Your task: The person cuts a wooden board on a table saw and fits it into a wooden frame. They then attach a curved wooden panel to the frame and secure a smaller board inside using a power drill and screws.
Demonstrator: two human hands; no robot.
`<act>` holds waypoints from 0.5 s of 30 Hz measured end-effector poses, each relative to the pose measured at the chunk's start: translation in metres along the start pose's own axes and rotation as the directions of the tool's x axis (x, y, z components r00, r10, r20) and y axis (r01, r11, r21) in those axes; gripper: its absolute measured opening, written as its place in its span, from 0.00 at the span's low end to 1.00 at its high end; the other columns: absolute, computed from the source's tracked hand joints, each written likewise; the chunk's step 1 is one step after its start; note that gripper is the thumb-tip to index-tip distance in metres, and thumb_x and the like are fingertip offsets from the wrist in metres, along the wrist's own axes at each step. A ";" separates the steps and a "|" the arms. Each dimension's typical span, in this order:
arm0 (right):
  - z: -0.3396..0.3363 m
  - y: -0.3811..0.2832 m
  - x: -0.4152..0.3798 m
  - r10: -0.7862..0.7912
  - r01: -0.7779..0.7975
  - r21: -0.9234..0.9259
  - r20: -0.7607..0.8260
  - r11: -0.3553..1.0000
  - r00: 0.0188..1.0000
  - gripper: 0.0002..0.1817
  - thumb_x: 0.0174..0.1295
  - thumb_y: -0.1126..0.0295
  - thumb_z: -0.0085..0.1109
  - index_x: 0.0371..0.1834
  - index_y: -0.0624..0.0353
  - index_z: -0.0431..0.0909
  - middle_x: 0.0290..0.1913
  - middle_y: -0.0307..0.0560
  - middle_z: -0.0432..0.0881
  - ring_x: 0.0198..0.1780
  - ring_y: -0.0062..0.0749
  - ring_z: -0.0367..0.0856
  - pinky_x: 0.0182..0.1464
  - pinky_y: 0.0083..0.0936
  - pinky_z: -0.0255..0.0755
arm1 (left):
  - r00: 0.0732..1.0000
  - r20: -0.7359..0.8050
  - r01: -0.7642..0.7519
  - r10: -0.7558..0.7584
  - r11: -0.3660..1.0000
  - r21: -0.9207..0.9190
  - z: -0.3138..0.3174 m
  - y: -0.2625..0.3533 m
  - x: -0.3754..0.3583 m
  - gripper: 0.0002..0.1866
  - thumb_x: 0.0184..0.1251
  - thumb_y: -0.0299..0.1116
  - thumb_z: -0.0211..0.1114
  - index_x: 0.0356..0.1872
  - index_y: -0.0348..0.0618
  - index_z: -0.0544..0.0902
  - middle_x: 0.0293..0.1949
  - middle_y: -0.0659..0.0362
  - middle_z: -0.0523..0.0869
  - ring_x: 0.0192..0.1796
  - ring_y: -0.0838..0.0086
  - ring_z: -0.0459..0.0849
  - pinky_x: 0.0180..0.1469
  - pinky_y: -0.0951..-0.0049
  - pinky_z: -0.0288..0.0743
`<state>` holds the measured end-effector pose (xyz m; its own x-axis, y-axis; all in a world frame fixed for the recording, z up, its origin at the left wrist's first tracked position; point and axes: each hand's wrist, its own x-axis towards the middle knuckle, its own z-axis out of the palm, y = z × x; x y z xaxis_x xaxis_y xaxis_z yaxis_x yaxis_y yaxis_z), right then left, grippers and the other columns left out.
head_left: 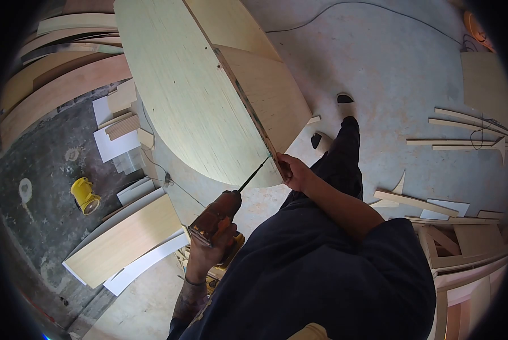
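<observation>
The board (191,96) looks heavy and stiff, best held at its near end, where your right hand (295,171) grips; your left hand (211,249) holds the drill (215,218).

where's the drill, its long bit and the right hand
drill (221,207): head view, on its body
long bit (253,175): head view, mid shaft
right hand (297,174): head view, back of hand

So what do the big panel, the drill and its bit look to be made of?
Big panel: likely plywood, pale and seemingly unvarnished, with fine grain streaks. Drill: probably a hard plastic body, dull reddish and worn-looking. Bit: likely metal, judging by its thin, straight, dark shaft; its coating is unclear.
</observation>
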<state>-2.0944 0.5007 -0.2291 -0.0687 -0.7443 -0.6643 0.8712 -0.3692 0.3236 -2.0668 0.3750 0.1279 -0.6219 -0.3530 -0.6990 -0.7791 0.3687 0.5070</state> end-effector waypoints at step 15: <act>0.002 -0.007 -0.008 0.045 -0.044 0.017 -0.038 0.999 0.998 0.12 0.76 0.59 0.65 0.36 0.53 0.82 0.24 0.31 0.77 0.18 0.18 0.61 0.23 0.19 0.62 | 0.999 0.014 0.032 -0.032 0.999 0.004 -0.001 0.002 0.002 0.26 0.71 0.27 0.70 0.69 0.39 0.80 0.48 0.61 0.87 0.38 0.82 0.81 0.39 0.75 0.78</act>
<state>-2.1004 0.5084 -0.2245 -0.0112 -0.7386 -0.6740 0.8650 -0.3454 0.3641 -2.0702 0.3745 0.1277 -0.5957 -0.3521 -0.7219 -0.7980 0.3610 0.4825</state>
